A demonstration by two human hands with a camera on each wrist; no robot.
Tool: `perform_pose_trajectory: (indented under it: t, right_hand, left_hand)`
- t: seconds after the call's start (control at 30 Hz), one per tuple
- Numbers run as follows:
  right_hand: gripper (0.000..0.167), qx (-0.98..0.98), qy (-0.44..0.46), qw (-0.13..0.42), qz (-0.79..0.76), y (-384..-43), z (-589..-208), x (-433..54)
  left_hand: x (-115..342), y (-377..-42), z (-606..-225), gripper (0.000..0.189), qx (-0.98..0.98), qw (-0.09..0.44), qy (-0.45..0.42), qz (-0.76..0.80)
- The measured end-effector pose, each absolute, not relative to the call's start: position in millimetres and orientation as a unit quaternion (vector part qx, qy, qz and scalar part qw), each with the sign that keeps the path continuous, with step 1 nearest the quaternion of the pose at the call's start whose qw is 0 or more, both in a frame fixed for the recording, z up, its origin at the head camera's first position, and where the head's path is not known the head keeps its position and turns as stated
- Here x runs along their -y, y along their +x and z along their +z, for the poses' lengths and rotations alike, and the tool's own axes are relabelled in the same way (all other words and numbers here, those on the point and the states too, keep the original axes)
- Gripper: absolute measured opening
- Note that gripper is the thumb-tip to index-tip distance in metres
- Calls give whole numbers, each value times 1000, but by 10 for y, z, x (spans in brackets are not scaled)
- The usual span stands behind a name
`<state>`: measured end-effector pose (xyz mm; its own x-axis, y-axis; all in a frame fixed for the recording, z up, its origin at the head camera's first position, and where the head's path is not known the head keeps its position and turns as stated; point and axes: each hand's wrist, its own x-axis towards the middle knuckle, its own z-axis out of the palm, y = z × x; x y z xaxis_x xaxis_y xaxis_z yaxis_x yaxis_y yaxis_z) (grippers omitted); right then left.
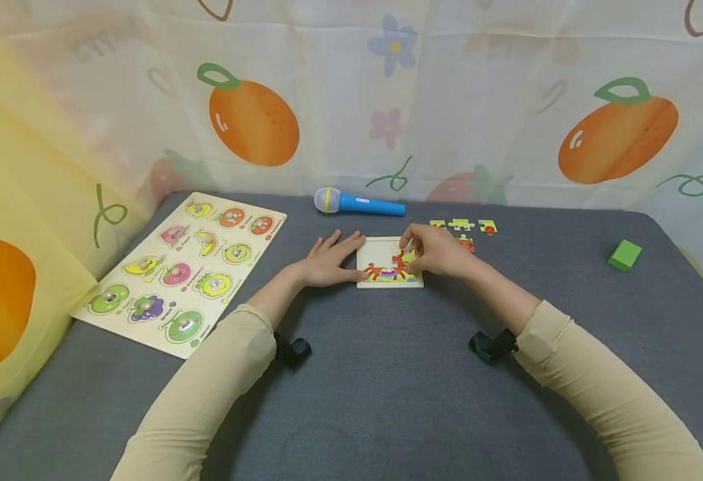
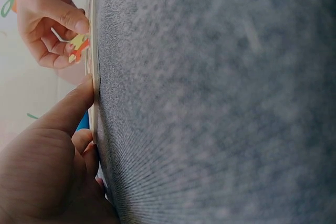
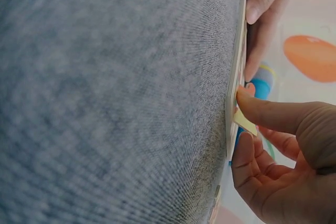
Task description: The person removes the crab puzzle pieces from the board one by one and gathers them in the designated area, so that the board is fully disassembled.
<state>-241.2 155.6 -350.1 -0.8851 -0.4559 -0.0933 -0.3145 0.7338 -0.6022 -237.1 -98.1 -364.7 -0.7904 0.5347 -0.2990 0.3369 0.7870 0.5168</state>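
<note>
A small square wooden puzzle tray (image 1: 375,250) lies on the table, its lower part filled with red and rainbow-coloured pieces. My left hand (image 1: 330,262) is spread flat at the tray's left side, with the thumb at its edge near the lower left corner. Over the tray's right side, my right hand (image 1: 441,250) pinches a yellow and red puzzle piece (image 2: 79,48) between thumb and fingers. In the right wrist view that puzzle piece (image 3: 245,123) is tilted up from the tray, close by the thumb.
Several loose puzzle pieces (image 1: 462,225) lie beyond my right hand. A blue toy microphone (image 1: 369,204) lies behind the tray. On the left is a large fruit peg board (image 1: 159,280); a green block (image 1: 625,255) sits far right. A printed curtain (image 1: 339,100) hangs behind the table.
</note>
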Motion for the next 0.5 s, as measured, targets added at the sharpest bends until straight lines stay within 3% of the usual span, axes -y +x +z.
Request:
perform_pose_trajectory:
  t: [0.5]
  right_hand:
    - [20,-930,-213,92,-285,-2383,-3489,-1547]
  left_hand:
    - [978,-2394,-3679,83,-921,220,234,219]
